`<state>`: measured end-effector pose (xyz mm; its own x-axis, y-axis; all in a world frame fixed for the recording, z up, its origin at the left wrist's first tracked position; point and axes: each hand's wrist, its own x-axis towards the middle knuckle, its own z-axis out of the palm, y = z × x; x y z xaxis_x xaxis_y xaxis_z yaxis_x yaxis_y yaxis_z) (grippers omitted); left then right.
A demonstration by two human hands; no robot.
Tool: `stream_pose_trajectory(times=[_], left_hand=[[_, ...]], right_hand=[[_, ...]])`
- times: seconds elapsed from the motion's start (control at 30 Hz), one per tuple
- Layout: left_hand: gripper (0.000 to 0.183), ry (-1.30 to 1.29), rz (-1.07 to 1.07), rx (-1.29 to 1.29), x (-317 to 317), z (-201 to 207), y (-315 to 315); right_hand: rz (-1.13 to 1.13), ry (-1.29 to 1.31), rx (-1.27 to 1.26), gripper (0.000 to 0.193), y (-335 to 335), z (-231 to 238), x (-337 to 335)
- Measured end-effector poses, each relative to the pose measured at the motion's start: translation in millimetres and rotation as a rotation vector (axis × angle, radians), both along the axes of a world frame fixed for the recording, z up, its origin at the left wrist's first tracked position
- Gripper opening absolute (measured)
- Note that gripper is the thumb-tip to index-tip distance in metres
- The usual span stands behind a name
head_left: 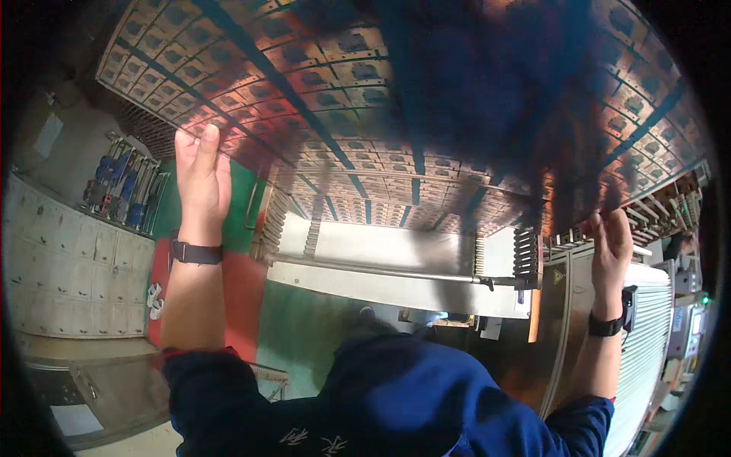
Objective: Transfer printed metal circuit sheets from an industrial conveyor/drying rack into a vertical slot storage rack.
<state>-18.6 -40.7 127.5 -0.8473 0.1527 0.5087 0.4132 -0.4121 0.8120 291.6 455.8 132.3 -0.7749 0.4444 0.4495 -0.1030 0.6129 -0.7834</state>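
Note:
A large, shiny circuit board panel (327, 76) with a grid of copper-coloured units and dark blue strips spans the top of the view, tilted in front of me. My left hand (202, 175) grips its lower left edge, thumb on the near face and fingers mostly behind. At the lower right edge, my right hand (611, 247) pinches the panel between thumb and fingers. Below the panel stands a white rack (365, 282) with rows of comb-like pegs. More of the same grid pattern shows above the rack; whether it is a second panel or a reflection, I cannot tell.
Grey lockers (68, 266) line the left side, with a rack of blue items (122, 183) behind them. Slotted pegs (670, 209) and a ribbed light-coloured surface (643, 335) lie to the right. Green floor (304, 327) and a red strip (244, 297) show below.

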Motion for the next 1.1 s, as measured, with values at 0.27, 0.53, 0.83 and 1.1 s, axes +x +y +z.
stream_pose_trajectory(times=[0.27, 0.53, 0.83, 1.1], left_hand=[[0.031, 0.023, 0.203, -0.149, 9.3, -3.3, 13.4], [0.026, -0.034, 0.243, -0.144, -0.6, -11.3, 5.9], [0.025, -0.103, 0.182, -0.247, 9.9, -21.7, 15.5], [0.028, -0.075, 0.256, -0.325, 31.1, -34.6, 37.6]], right_hand=[[-0.166, -0.045, 0.053, 0.02, -9.2, -10.9, -44.2], [-0.087, -0.01, -0.021, 0.014, 6.8, -32.4, -49.6], [-0.142, -0.12, 0.001, 0.018, 12.9, -78.6, -41.4], [-0.214, 0.244, -0.112, 0.02, 14.7, -63.2, -6.9]])
